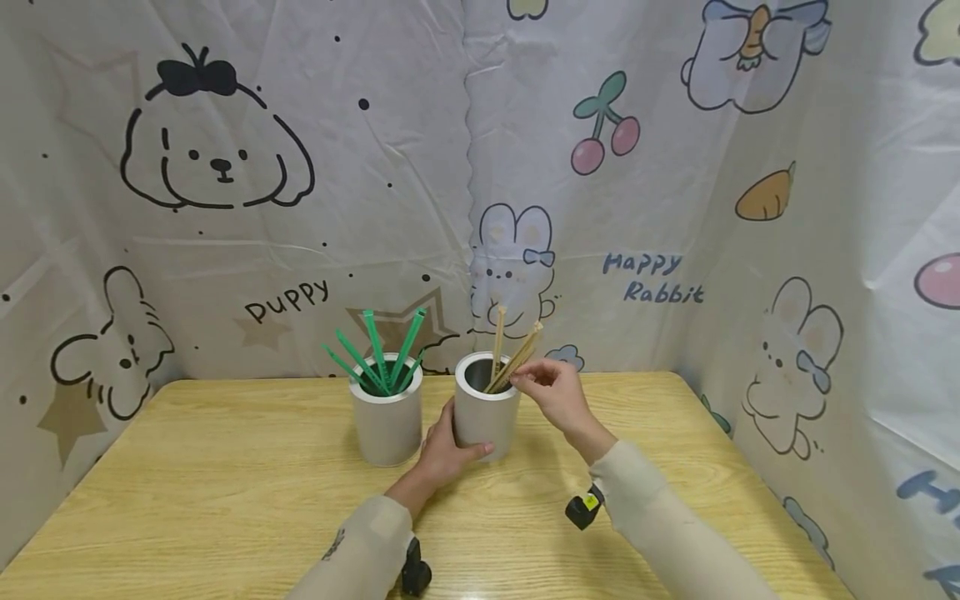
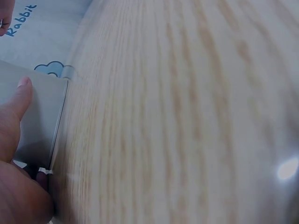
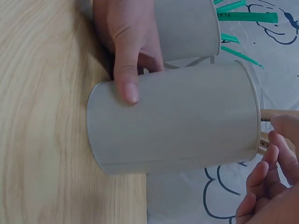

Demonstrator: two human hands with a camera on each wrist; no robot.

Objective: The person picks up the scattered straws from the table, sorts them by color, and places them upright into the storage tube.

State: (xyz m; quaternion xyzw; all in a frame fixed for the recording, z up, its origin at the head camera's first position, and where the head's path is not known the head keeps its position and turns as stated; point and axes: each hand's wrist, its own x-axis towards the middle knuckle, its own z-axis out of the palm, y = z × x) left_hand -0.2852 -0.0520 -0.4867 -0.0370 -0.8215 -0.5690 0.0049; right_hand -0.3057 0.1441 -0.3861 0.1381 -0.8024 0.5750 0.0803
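Note:
Two pale grey cylindrical holders stand side by side on the table. My left hand (image 1: 444, 450) grips the lower side of the right holder (image 1: 487, 425), its thumb lying across the front. Several thin tan sticks (image 1: 517, 357) lean in that holder and rise above its white rim. At the rim's right side, my right hand (image 1: 558, 393) pinches at a tan stick with thumb and forefinger. In the right wrist view, the other fingers curl loosely beside the tan sticks (image 3: 264, 145). Several green straw-like sticks (image 1: 381, 354) fan out of the left holder (image 1: 388, 429), close beside my left hand.
The wood-grain table (image 1: 225, 492) ends at a printed cloth backdrop (image 1: 390, 208) just behind the holders. More cloth hangs along both sides. A black wrist camera (image 1: 585, 507) is strapped under the right sleeve, and another camera (image 1: 415, 568) under the left sleeve.

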